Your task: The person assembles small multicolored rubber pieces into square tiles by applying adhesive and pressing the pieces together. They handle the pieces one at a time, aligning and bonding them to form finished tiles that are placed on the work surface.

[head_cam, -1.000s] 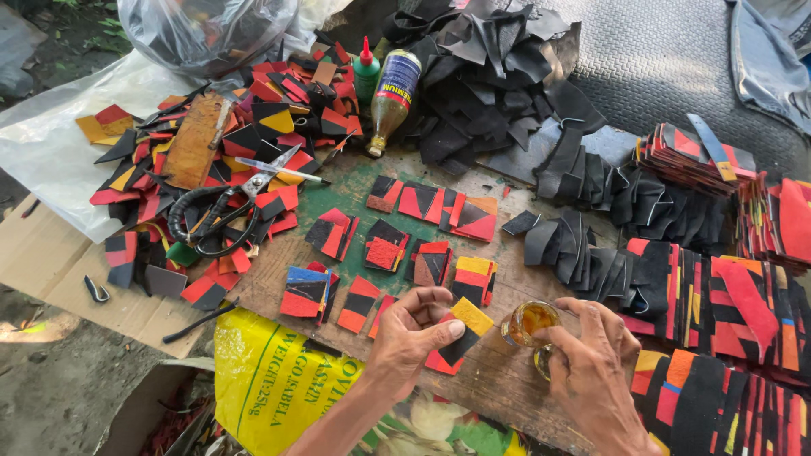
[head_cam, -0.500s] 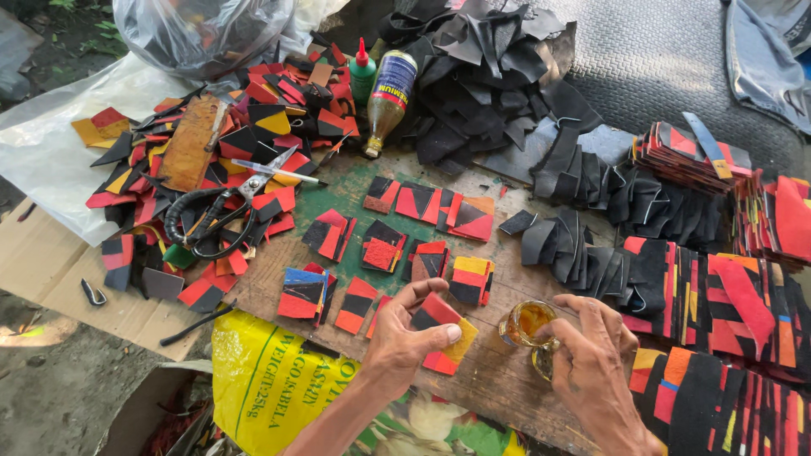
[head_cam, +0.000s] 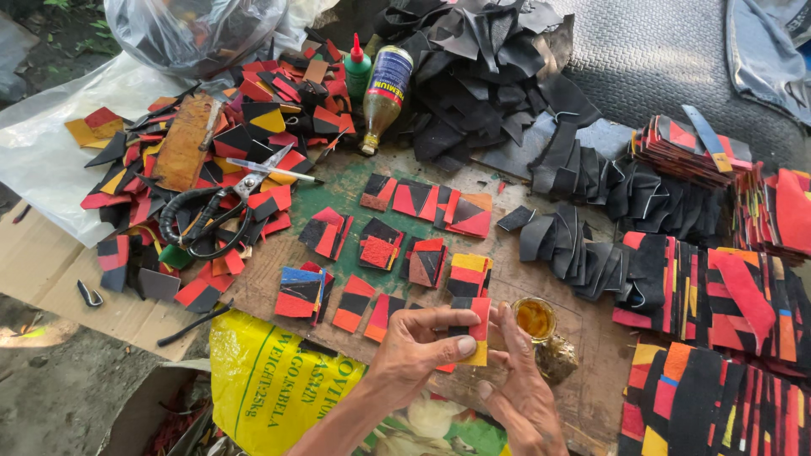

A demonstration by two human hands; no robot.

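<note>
The left hand (head_cam: 418, 350) pinches a small flat patchwork piece of red, black and yellow rubber (head_cam: 473, 331) between thumb and fingers, holding it just above the worn wooden board (head_cam: 583, 333) near its front edge. The right hand (head_cam: 519, 388) touches the piece's right edge with its fingertips, fingers pressed close together. A small open pot of amber glue (head_cam: 535, 318) sits just beside them; black-handled scissors (head_cam: 211, 211) lie well apart

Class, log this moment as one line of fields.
left hand: holds patchwork piece | right hand: fingers on same piece | beside: small glue jar | board: other pieces laid out | scissors: idle
</note>
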